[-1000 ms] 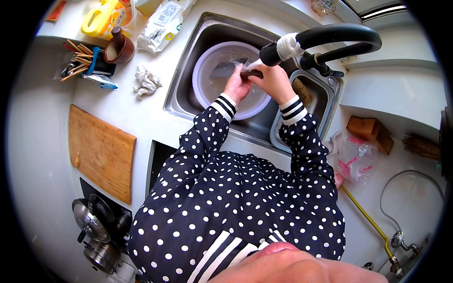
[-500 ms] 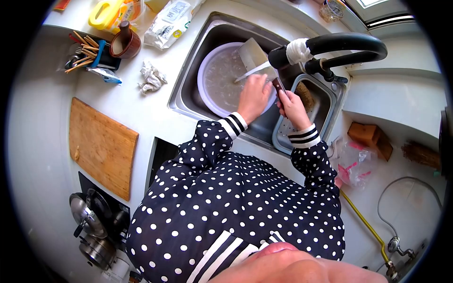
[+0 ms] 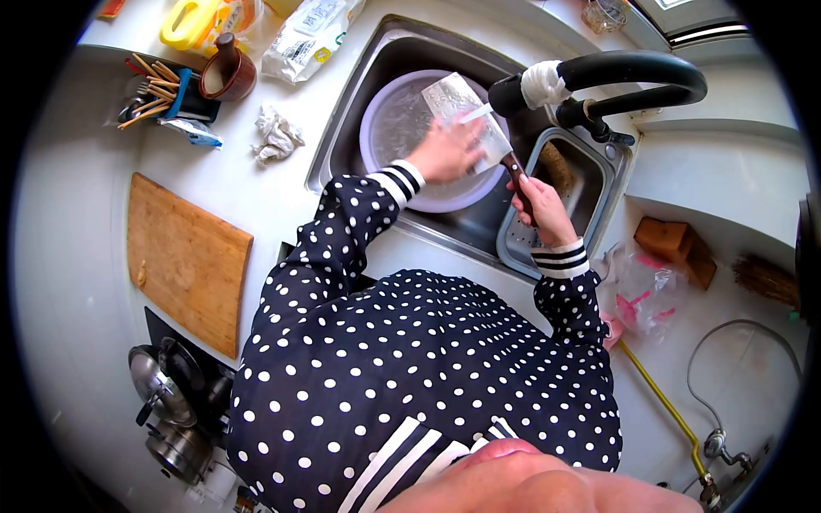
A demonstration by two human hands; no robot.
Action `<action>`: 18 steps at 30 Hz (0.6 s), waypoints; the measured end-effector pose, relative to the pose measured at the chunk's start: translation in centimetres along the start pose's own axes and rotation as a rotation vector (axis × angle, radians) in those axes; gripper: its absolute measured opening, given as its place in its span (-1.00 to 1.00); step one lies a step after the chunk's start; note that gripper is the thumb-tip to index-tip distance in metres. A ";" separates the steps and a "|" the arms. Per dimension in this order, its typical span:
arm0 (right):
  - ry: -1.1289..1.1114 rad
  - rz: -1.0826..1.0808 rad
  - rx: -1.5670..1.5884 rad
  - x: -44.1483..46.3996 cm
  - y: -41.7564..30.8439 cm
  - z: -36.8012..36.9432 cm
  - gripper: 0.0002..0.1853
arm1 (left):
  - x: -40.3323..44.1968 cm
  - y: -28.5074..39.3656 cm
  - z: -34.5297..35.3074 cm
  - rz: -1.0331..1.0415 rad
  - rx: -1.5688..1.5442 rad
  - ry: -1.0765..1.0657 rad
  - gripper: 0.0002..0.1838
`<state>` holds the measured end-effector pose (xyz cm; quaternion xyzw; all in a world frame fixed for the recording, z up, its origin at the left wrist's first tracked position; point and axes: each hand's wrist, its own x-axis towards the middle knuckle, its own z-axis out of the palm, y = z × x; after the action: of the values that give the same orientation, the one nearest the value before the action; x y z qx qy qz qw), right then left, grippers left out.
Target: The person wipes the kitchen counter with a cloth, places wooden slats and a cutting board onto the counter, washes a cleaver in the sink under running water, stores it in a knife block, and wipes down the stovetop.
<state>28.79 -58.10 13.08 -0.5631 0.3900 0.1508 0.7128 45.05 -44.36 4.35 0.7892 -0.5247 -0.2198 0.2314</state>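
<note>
My right hand point(image 3: 546, 209) is closed round the dark wooden handle of a cleaver point(image 3: 490, 141), whose wet, broad blade points up and left over the basin. At the blade my left hand point(image 3: 449, 152) lies with its fingers stretched out, somewhat blurred by motion. Water runs from the black faucet point(image 3: 510, 96) onto the blade and my left fingers. Below is a pale purple basin point(image 3: 369, 145) with cloudy water, standing in the steel sink point(image 3: 342, 128).
A grey drain basket point(image 3: 513, 248) holding a brown, long root-like thing point(image 3: 556, 167) sits in the sink's right part. To the left are a wooden cutting board point(image 3: 188, 265), a crumpled tissue point(image 3: 278, 135), a mortar point(image 3: 238, 79) and a chopstick holder point(image 3: 192, 103).
My left hand has shifted left and slightly down along the blade. The cleaver has turned its broad face more toward me, and my right hand has moved slightly right and down.
</note>
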 end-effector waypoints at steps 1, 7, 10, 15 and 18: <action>0.003 -0.005 0.007 0.3 -0.2 0.2 -0.70 | -0.4 1.1 0.1 0.099 -0.023 -0.006 -0.34; -0.053 0.046 0.032 0.0 -0.8 0.4 -0.70 | 1.1 -4.2 -2.0 -0.083 0.038 0.028 -0.45; -0.083 0.057 0.017 0.7 -1.1 0.3 -0.67 | 0.6 -3.5 -1.7 -0.030 0.063 0.034 -0.45; -0.027 -0.011 0.097 3.7 -0.9 1.7 -0.61 | -2.6 2.1 -1.2 0.116 -0.126 0.182 -0.48; 0.042 -0.079 0.073 4.6 -0.8 2.6 -0.60 | -4.4 4.4 -2.5 0.033 -0.297 0.257 -0.47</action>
<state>33.25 -57.01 10.43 -0.5546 0.3876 0.0961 0.7300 41.82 -41.42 9.43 0.7592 -0.4655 -0.1883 0.4140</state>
